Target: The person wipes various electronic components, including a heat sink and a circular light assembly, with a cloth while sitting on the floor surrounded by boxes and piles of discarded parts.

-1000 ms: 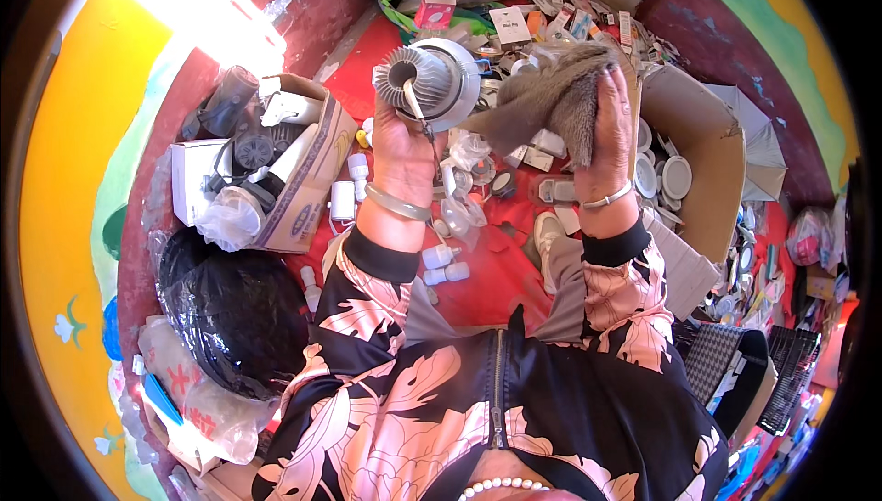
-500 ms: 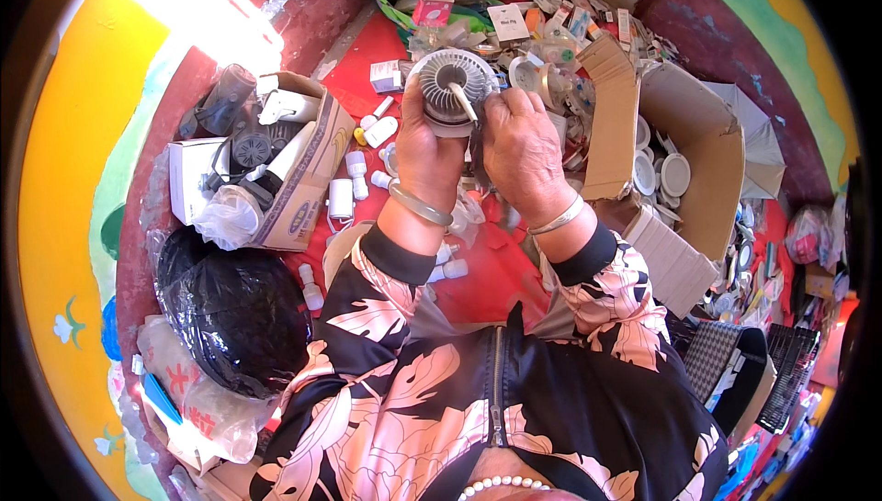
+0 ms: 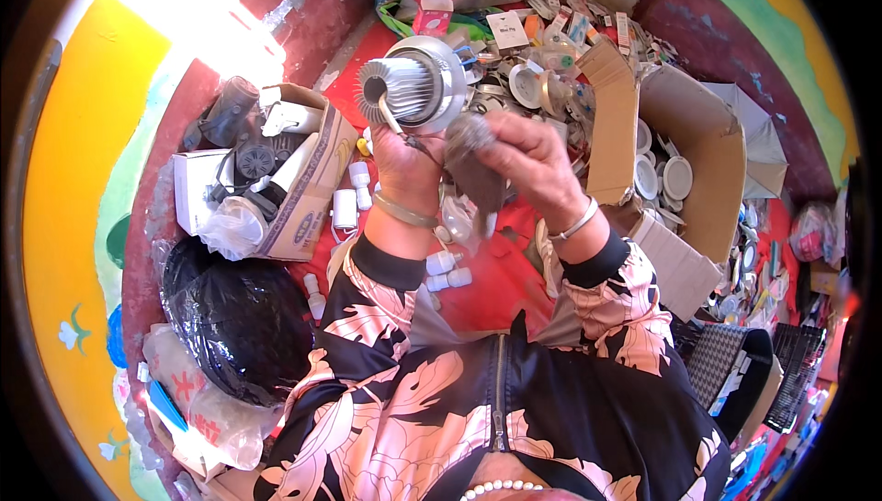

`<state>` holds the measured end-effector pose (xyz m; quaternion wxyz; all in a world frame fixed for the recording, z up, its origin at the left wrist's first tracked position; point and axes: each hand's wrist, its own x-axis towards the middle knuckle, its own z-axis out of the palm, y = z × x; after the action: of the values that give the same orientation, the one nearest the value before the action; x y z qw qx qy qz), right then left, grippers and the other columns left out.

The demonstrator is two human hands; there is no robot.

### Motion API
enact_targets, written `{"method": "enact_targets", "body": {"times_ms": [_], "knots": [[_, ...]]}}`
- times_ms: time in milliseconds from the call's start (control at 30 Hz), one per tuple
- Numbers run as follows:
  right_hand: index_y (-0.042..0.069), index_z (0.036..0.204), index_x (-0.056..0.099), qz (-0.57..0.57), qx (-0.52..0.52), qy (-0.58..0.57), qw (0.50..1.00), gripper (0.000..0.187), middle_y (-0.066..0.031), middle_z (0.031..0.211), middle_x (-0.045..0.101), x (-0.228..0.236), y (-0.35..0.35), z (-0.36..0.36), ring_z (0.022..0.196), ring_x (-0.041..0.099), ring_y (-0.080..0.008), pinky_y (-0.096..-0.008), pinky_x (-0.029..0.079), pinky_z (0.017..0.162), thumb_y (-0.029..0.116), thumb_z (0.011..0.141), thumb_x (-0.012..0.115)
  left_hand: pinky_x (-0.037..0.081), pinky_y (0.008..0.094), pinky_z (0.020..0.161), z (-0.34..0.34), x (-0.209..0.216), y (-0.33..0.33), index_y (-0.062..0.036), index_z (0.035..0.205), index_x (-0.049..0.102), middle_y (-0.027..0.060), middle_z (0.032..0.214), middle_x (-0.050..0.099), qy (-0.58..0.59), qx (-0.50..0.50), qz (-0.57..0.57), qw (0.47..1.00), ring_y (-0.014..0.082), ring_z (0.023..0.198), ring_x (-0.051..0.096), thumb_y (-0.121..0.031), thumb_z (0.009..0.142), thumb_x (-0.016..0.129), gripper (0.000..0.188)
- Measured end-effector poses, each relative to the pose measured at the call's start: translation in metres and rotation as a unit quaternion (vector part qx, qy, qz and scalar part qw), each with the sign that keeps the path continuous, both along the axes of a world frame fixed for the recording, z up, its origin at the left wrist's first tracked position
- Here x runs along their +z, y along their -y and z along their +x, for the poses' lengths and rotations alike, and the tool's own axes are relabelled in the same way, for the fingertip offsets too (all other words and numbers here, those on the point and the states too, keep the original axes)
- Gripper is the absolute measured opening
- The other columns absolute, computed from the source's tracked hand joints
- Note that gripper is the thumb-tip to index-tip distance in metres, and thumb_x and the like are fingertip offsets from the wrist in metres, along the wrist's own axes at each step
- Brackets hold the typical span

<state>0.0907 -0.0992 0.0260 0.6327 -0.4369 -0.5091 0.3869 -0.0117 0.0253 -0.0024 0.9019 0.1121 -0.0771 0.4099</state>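
My left hand (image 3: 404,173) is closed round the underside of a recessed downlight (image 3: 413,88). The lamp has a round silver rim and a grey finned heat sink, which is tipped toward the left; a pale cable hangs from it. A dark grey rag (image 3: 478,175) is pinched in the fingers of my right hand (image 3: 535,154), its lower end hanging down. The rag is just right of the lamp, apart from its rim. Under my hands, white lamp holders (image 3: 447,271) and a clear plastic bag (image 3: 462,218) lie on red cloth (image 3: 491,285).
A carton (image 3: 308,193) of black and white lamp parts stands on the left, above a black plastic bag (image 3: 234,322). To the right, an open carton (image 3: 712,134) holds round white lights (image 3: 676,176). Small boxes and loose fittings (image 3: 526,86) are heaped at the back.
The downlight has moved left and turned, so its fins now face left. My right hand has drawn away from it to the right and lower, bringing the grey rag into clear sight.
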Motion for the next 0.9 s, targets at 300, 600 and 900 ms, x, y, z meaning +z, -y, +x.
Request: {"method": "enact_targets", "body": {"times_ms": [300,600,900], "knots": [[0.002,0.110,0.057,-0.037,-0.042,-0.416,0.908,0.020,-0.0051,0.099,0.064,-0.014,-0.014,0.001,0.087,0.062,-0.0136,-0.0271,0.050,0.078,0.010,0.092,0.052,0.046,0.0454,0.095,-0.004,0.015,0.015,0.0003,0.127,0.045,0.0198,0.123,0.053,-0.101,0.026,0.042,0.994,0.0318,0.111,0.055,-0.054,0.088,0.043,0.067],[-0.001,0.115,0.055,0.016,-0.057,-0.322,0.945,0.025,-0.0048,0.105,0.062,-0.015,-0.009,-0.014,0.093,0.058,-0.0111,-0.0255,0.047,0.085,0.003,0.090,0.054,0.048,0.0448,0.092,-0.009,0.025,0.014,0.0019,0.127,0.042,0.0198,0.119,0.054,-0.099,-0.020,0.075,0.992,0.0318,0.108,0.056,-0.045,0.085,0.055,0.064],[0.002,0.103,0.062,-0.064,-0.122,-0.237,0.962,0.017,-0.0012,0.090,0.065,-0.005,0.003,0.047,0.076,0.061,-0.0090,-0.0212,0.048,0.069,0.007,0.088,0.058,0.052,0.0386,0.084,-0.022,0.024,0.003,0.0030,0.115,0.053,0.0156,0.106,0.062,-0.157,0.130,0.207,0.957,0.0257,0.094,0.063,-0.019,0.084,0.060,0.038]]}}
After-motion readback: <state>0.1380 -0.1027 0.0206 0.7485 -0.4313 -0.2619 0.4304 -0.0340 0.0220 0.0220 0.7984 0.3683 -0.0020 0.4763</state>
